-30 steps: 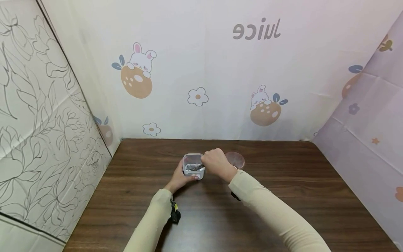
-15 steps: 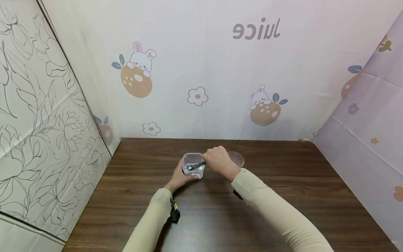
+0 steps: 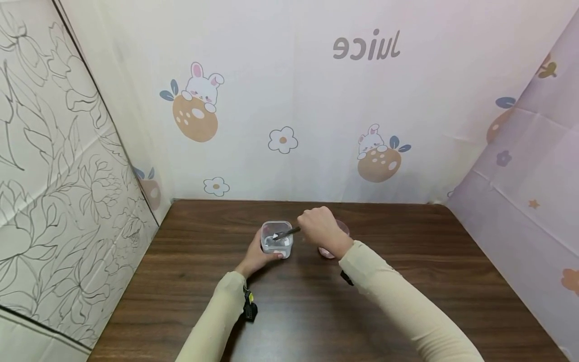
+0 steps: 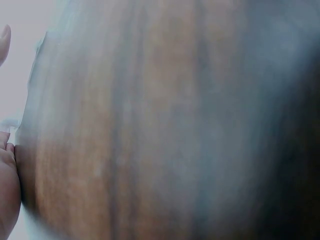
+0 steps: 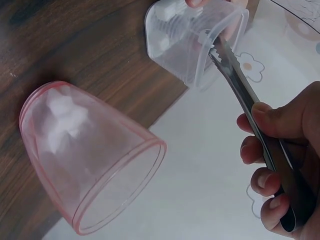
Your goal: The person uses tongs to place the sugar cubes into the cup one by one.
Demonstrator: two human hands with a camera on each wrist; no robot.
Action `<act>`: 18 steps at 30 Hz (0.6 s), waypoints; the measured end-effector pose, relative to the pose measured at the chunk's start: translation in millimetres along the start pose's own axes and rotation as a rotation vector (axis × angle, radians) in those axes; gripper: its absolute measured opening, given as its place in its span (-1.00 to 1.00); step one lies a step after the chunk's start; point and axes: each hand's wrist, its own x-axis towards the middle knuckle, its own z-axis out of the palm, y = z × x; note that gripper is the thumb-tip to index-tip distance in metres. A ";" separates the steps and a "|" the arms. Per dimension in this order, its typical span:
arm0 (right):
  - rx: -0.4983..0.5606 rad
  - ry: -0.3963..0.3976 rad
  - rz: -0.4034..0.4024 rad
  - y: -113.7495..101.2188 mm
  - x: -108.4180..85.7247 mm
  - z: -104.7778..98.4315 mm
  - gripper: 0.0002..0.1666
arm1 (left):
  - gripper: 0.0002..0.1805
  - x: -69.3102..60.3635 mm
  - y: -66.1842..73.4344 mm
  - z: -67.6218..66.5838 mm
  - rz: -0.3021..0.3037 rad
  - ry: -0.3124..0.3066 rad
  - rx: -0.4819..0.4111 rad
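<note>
My left hand point(image 3: 256, 256) grips a clear plastic container point(image 3: 287, 250) from its left side, thumb along the front. White pieces lie in the container. In the left wrist view only parts of the left hand point(image 4: 7, 187) show at the left edge. My right hand point(image 3: 320, 226) holds metal tongs point(image 5: 250, 107), fingers curled round the handles. Their toothed tips reach into the container's mouth, beside a small white piece; whether they pinch it I cannot tell. Near the right hand stands a transparent pink cup point(image 5: 100, 145) with white pieces at its bottom, partly hidden in the head view.
The brown wooden table point(image 3: 181, 281) ends at a printed cloth wall point(image 3: 289, 100) close behind the container. Other cloth walls rise at the left point(image 3: 68, 166) and the right point(image 3: 534, 211).
My right hand has moved slightly right and up, drawing the tong tips higher inside the container. More of the cup's base now shows below the right wrist. The left hand has stayed on the container.
</note>
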 end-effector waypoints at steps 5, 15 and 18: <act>0.011 -0.016 0.016 3.4 -2.3 -2.0 -0.75 | 0.04 -6.2 19.9 -3.5 0.004 -0.024 -0.043; 0.051 -0.033 0.047 11.5 -9.6 -4.6 -0.71 | 0.06 0.3 -4.0 0.1 -0.015 -0.010 -0.010; 0.063 -0.027 0.052 15.2 -12.1 -5.5 -0.68 | 0.07 2.5 -8.4 -0.2 -0.014 -0.007 -0.002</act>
